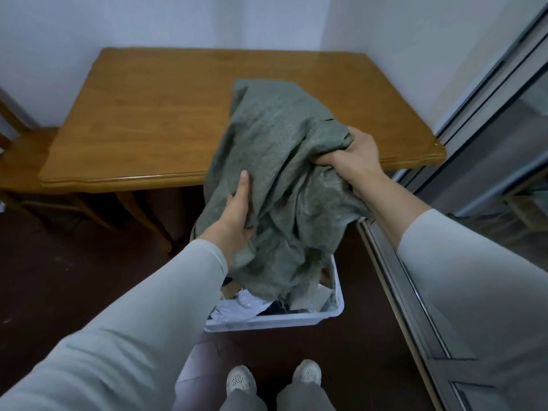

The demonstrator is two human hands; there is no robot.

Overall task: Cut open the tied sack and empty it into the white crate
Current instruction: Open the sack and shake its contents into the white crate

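A grey-green woven sack (275, 161) hangs limp and crumpled over the white crate (335, 310) on the floor, its lower end down inside the crate. My left hand (235, 215) grips the sack's left side in a fold. My right hand (353, 152) clutches a bunched handful of the sack's upper right part. Inside the crate lie pale papers or packets (237, 304) and dark items, partly hidden by the sack. The sack's opening is hidden among its folds.
A wooden table (166, 114) stands right behind the crate, against the white wall. A wooden chair (20, 155) sits at its left. A sliding glass door frame (421, 292) runs along the right. My shoes (274, 378) stand on the dark floor before the crate.
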